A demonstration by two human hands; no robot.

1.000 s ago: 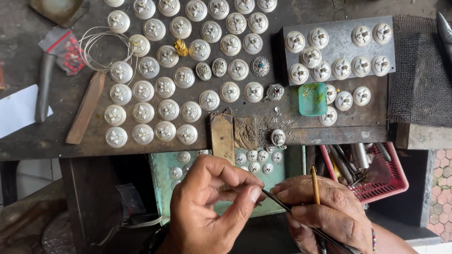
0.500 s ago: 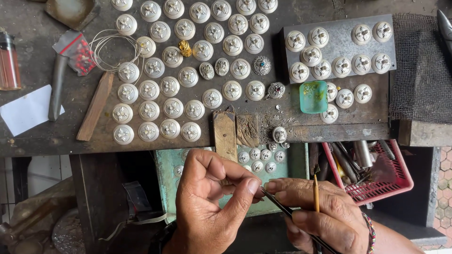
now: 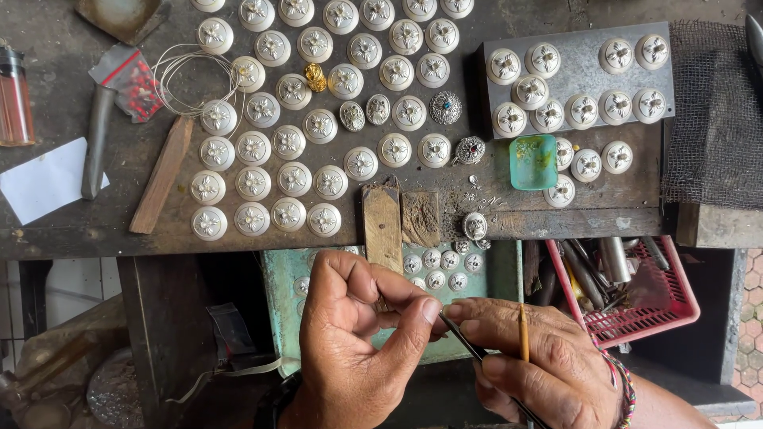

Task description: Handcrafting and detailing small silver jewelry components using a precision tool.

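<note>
My left hand (image 3: 358,342) is curled low in the middle, its thumb and fingers pinched around a small piece that the fingers hide. My right hand (image 3: 540,365) meets it from the right and holds a thin dark pointed tool (image 3: 465,338) whose tip touches the left fingertips. A thin yellow stick (image 3: 524,334) also stands between the right fingers. Above both hands juts a wooden bench pin (image 3: 382,226). Several round white discs with silver flower ornaments (image 3: 294,179) lie in rows on the dark workbench (image 3: 79,230).
A grey metal plate (image 3: 576,67) at the right carries more discs, with a green translucent block (image 3: 533,161) below it. A red basket of tools (image 3: 636,290) sits lower right. Wire coil (image 3: 187,75), wooden stick (image 3: 161,175), lighter (image 3: 14,99) and white paper (image 3: 44,179) lie left.
The view has shifted slightly, so the bench sits lower and further right in the picture. My hands stay together, the left fingers curling a little tighter at the tool's tip.
</note>
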